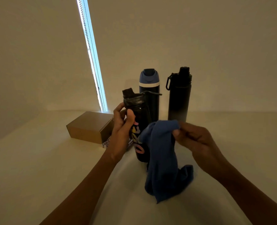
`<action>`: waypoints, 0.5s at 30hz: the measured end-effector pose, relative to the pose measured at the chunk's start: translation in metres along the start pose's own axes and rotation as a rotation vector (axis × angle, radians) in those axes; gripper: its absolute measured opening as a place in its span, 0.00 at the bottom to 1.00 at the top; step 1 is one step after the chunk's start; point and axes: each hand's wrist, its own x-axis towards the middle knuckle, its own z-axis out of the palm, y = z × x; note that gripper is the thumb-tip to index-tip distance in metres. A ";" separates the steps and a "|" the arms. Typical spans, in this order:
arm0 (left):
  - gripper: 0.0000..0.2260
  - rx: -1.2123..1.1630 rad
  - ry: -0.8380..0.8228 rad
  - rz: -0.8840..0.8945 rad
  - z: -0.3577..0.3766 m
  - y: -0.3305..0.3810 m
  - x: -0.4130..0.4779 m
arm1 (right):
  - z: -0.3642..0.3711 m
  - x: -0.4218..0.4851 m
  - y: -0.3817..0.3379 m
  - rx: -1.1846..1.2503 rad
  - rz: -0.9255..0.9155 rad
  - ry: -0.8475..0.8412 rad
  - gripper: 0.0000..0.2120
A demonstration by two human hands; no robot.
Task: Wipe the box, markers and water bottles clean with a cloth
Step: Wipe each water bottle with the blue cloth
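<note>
Head cam: L hand [120,127] grips the lettered bottle [142,116] at its upper body, fingers and thumb curled round it. Bottle is approx. upright at table [37,168] centre; base contact cannot be confirmed. R hand [195,140] pinches the top edge of the blue cloth [162,159] betw. thumb and fingertips. Cloth hangs in front of the bottle's lower right side. Blue-lid bottle [149,85] and black bottle [180,98] stand upright behind, apart. Cardboard box [89,127] lies closed, left of L hand.

A bright window strip [94,54] with 2 bead chains [89,51] rises beyond the fingers [118,109] of the left hand [120,129], leftward; pale wall [215,38] behind, pale tabletop [37,168] beneath.
</note>
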 end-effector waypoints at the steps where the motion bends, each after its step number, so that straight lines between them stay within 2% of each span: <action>1: 0.17 0.003 -0.030 0.010 0.002 -0.002 0.000 | -0.002 0.000 0.000 0.013 -0.052 0.053 0.34; 3: 0.19 0.015 -0.073 0.026 0.005 -0.004 0.000 | -0.001 0.000 -0.005 0.013 -0.132 0.126 0.27; 5: 0.21 0.042 -0.123 0.021 0.008 -0.005 0.000 | -0.002 0.000 -0.011 0.005 -0.136 0.199 0.26; 8: 0.20 0.090 -0.162 -0.014 0.006 -0.009 -0.002 | 0.002 0.008 -0.025 -0.062 -0.179 0.228 0.16; 11: 0.22 0.133 -0.147 -0.034 -0.001 -0.015 -0.007 | 0.005 0.013 -0.034 -0.151 -0.220 0.249 0.21; 15: 0.22 0.189 -0.221 -0.038 0.002 -0.012 -0.018 | 0.009 0.017 -0.039 -0.211 -0.299 0.229 0.11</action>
